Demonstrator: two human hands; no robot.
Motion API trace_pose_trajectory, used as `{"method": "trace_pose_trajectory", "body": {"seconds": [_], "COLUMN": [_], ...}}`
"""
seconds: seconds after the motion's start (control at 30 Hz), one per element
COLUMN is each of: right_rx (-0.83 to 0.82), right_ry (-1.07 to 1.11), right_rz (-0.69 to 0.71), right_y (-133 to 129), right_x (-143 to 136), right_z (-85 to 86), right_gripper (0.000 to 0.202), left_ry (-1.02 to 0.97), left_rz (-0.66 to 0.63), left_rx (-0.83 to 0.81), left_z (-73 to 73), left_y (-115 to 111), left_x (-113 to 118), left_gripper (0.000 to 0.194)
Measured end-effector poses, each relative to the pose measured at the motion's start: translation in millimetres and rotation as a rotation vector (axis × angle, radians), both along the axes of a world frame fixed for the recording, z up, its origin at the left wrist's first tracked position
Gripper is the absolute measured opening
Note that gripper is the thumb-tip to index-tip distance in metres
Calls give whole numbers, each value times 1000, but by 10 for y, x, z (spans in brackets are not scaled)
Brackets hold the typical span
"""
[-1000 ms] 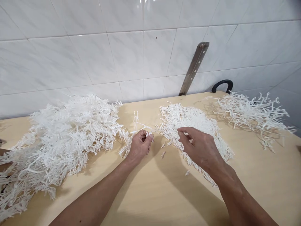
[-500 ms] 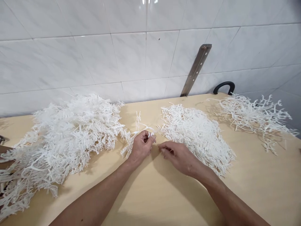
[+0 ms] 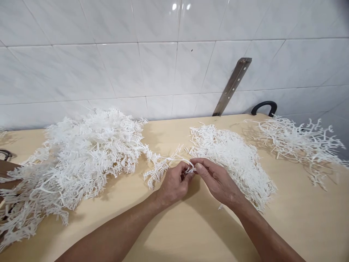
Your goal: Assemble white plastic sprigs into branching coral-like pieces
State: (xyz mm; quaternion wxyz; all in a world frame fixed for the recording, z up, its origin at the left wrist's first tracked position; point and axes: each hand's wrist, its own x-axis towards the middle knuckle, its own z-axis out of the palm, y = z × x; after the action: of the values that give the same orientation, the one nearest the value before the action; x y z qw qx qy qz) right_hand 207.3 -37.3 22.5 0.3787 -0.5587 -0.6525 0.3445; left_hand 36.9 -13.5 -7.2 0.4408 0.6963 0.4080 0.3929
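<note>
My left hand (image 3: 176,183) is closed on a white branched plastic sprig (image 3: 160,163), whose stem curves over the fingers while its frilled end hangs to the left. Fingertips of my right hand (image 3: 215,178) pinch the same stem, touching or almost touching the left fingertips. A big heap of frilled white sprigs (image 3: 89,156) spreads to the left of my hands. Just beyond my right hand lies a pile of short white plastic pieces (image 3: 229,149). What exactly sits between the fingertips is partly hidden.
Bare, thin white branched stems (image 3: 297,138) lie in a loose pile at the far right. The light wooden table (image 3: 169,233) meets a tiled wall (image 3: 155,69). A metal strip (image 3: 231,87) leans there, with a black curved handle (image 3: 264,105) beside it.
My right hand has closed in and now grips the stem with my left. Both hands have shifted slightly right, drawing the sprig along. The camera view has tilted a little.
</note>
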Motion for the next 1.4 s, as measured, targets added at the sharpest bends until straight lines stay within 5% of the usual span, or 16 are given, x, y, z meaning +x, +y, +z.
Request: {"method": "trace_pose_trajectory", "body": {"seconds": [0.17,0.43,0.7,0.8,0.9,0.97,1.03,1.1,1.2,1.4], "right_rx": [3,59,109,119,119,123,133,145,153,134], "right_ry": [14,14,153,167,188,194,197,208,223,301], "right_rz": [84,-110,-229,-274,-310,-323,-314,-287,-239,-204], "right_y": [6,-2,11,12,22,31,36,37,37,97], "right_x": [-36,-39,-5,3,13,18,18,8,-24,-84], "right_z": [17,-28,-46,-11,23,42,66,100,177,342], "right_gripper": [30,29,27,27,27,28,29,29,28,27], "left_ry": [36,40,148,298,346,325,347,462,612,550], "left_rz": [-78,-99,40,-77,-414,-525,-436,-196,-30,-463], "left_rx": [97,-33,109,103,91,60,20,52,175,-1], "left_z": [-4,28,121,330,698,970,1185,1295,1268,1024], "left_y": [-31,-49,-135,-204,-269,-262,-192,-72,125,321], "left_x": [19,27,48,-20,-168,-301,-443,-575,-718,-753], "left_gripper": [13,19,13,26,28,20,20,24,33,38]}}
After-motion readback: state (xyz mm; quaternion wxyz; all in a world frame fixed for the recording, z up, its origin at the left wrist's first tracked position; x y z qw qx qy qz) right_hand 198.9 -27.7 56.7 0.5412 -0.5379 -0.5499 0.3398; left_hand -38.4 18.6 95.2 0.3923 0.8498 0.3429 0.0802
